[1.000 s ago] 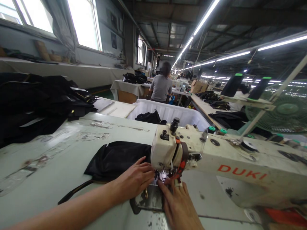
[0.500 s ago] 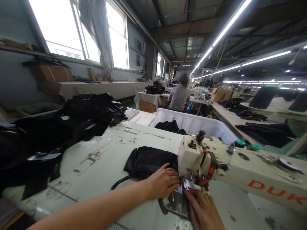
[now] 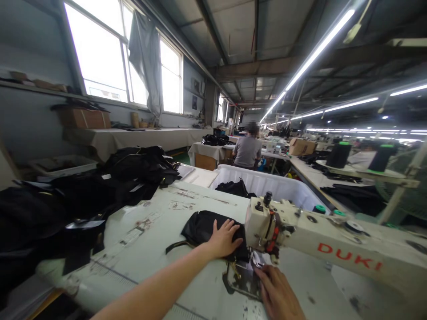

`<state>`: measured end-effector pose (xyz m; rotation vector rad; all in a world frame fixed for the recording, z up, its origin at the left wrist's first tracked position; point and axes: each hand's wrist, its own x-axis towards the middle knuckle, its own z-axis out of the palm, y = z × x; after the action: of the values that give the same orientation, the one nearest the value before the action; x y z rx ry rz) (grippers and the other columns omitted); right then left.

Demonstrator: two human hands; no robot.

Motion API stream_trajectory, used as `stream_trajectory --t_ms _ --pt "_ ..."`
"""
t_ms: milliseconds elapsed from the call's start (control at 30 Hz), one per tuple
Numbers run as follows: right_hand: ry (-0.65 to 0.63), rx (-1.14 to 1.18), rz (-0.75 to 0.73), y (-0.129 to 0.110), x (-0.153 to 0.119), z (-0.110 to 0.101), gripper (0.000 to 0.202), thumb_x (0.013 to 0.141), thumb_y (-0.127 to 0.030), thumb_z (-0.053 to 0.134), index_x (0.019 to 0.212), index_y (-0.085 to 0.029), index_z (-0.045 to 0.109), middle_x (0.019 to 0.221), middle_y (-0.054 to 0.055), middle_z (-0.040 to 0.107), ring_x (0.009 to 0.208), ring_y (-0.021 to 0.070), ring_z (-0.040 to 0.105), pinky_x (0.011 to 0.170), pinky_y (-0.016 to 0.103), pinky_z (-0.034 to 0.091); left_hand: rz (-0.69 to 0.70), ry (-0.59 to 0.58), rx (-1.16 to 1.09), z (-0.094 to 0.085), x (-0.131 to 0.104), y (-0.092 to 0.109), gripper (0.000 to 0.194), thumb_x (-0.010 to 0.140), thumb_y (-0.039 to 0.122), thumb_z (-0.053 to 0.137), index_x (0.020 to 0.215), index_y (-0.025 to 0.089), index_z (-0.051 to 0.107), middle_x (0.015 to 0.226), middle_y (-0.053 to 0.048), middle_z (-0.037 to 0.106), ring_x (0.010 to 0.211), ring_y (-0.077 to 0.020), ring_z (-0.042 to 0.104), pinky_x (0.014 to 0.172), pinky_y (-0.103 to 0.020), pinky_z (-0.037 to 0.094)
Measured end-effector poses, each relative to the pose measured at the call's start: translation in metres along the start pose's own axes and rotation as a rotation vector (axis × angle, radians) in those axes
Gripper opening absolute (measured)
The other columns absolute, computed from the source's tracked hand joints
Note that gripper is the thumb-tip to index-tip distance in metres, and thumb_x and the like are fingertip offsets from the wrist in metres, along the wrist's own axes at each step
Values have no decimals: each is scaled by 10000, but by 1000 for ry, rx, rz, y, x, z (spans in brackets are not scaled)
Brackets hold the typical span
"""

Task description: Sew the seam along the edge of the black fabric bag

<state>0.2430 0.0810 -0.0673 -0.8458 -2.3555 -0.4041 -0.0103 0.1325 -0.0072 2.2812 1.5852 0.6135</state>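
Observation:
My left hand [image 3: 224, 238] lies flat with spread fingers on a black fabric piece [image 3: 203, 226] that rests on the pale green sewing table [image 3: 147, 235], just left of the machine head. A cream DUKI sewing machine [image 3: 320, 246] stretches to the right. Below its needle area, my right hand [image 3: 277, 294] presses fingertips down at the metal plate [image 3: 240, 279], on the edge of the fabric. A thin black strap [image 3: 175, 245] trails out from the fabric to the left.
A heap of black garments [image 3: 100, 186] covers the table's left side. Behind the machine stands a white bin [image 3: 267, 183] with dark cloth inside. A person in a grey shirt [image 3: 247, 151] sits farther back. Thread cones [image 3: 338, 154] and a green fan stand on the right.
My left hand has opened from a curled grip at the needle and slid back onto the fabric, fingers spread. The view has swung up and left. My right hand stays at the plate.

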Motion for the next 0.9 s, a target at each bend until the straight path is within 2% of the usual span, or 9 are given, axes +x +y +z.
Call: stream_trajectory --t_ms 67,167,200,267,400,533,633,800,900 --pt "-16 -1 30 -8 -4 -9 371 866 -60 432 1174 -194 591 1006 103 639 846 214 641 713 319 563 115 -106 -33 -17 -8 -13 363 914 339 643 1232 172 586 1380 -106 523 1309 -324 441 1086 -616 293" --pt "-48 40 79 -27 -18 -24 398 854 -28 416 1157 -210 599 1011 87 633 880 204 629 753 310 549 262 -244 -86 -47 -34 -32 121 928 255 615 946 167 695 1150 -54 683 1156 -243 594 1064 -537 376" --pt "-53 58 88 -34 -23 -29 395 857 -31 419 1158 -211 599 1012 84 632 893 203 626 765 308 546 280 -254 -93 -55 -45 -34 143 935 212 578 875 185 705 1076 -27 710 1119 -213 620 1076 -495 379" --pt "-55 90 99 -49 -29 -39 370 876 -49 426 1166 -206 594 1022 88 629 921 207 621 786 312 543 278 -229 -87 -64 -69 -32 147 916 178 558 922 207 703 1100 -21 696 1115 -188 619 1073 -408 395" --pt "-85 176 188 -72 -30 -52 319 916 -80 409 1154 -197 585 1077 111 601 977 225 604 822 345 535 189 -112 -6 -65 -104 -15 263 890 166 556 1147 174 614 1257 -103 585 1174 -239 543 1034 -418 406" --pt "-119 257 205 -83 -27 -56 317 901 -68 415 1127 -209 587 1109 110 591 975 218 604 824 344 532 194 -93 34 -57 -113 -6 148 874 149 559 962 190 670 961 -54 661 946 -213 601 860 -334 481" --pt "-112 340 213 -89 -21 -57 306 903 -78 427 1119 -225 587 1070 89 603 943 207 613 813 324 528 188 -29 23 -55 -114 -2 193 916 165 490 867 185 676 860 -50 661 856 -199 610 799 -299 477" --pt "-10 733 415 -106 20 -59 222 970 -167 388 1041 -239 586 991 42 619 945 172 610 846 273 482 94 117 -81 -59 -121 30 252 977 265 443 831 191 635 804 -12 666 759 -168 631 717 -249 474" --pt "78 1022 545 -119 53 -54 116 934 -321 524 935 -220 582 902 27 615 861 175 602 785 270 480 75 192 -154 -55 -129 54 307 995 295 413 767 193 591 727 4 641 679 -149 621 630 -204 477"
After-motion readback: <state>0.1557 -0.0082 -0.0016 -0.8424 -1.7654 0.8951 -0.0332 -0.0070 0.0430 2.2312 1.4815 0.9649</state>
